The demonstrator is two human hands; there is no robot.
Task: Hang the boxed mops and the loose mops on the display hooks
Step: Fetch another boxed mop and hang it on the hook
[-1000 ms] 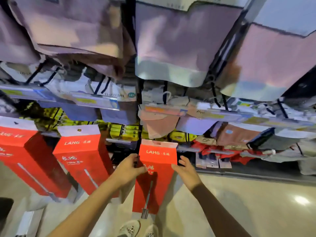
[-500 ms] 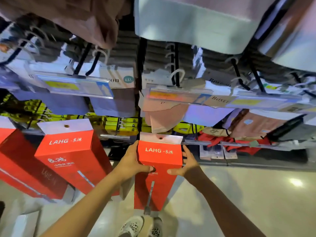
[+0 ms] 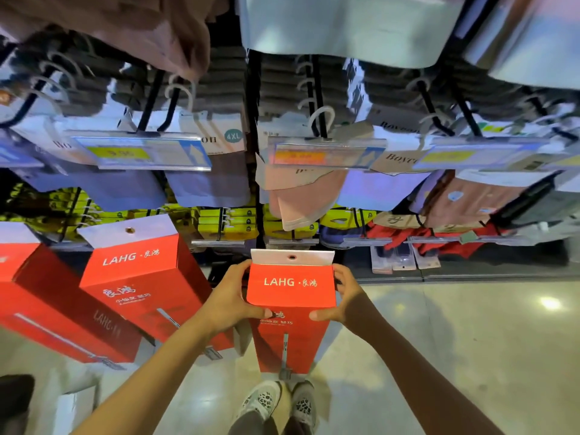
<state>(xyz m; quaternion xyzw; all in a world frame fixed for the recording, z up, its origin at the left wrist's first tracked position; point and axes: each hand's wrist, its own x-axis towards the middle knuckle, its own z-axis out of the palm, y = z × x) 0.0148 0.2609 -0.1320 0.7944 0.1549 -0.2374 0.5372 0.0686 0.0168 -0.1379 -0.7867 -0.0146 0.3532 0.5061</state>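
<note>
I hold a tall red boxed mop (image 3: 290, 334) marked LAHG upright in front of the display rack. Its white hang tab (image 3: 292, 257) with a punched hole points up, just below the lowest row of hooks. My left hand (image 3: 233, 298) grips the box's left side with the thumb across the front. My right hand (image 3: 340, 296) grips the right side, thumb on the front edge. Two more red boxed mops (image 3: 144, 277) (image 3: 47, 302) hang tilted on hooks to the left.
Packaged clothing hangs in rows on black hooks (image 3: 317, 98) above, with price-label strips (image 3: 326, 152) sticking out. Yellow packs (image 3: 229, 221) fill the row behind the box. A white box (image 3: 72, 412) lies on the shiny floor at the lower left. My shoes (image 3: 279, 403) stand below the box.
Both hands have lifted the red box higher and closer to the lowest hooks, and slid up to grip its top section. The view has tilted slightly downward.
</note>
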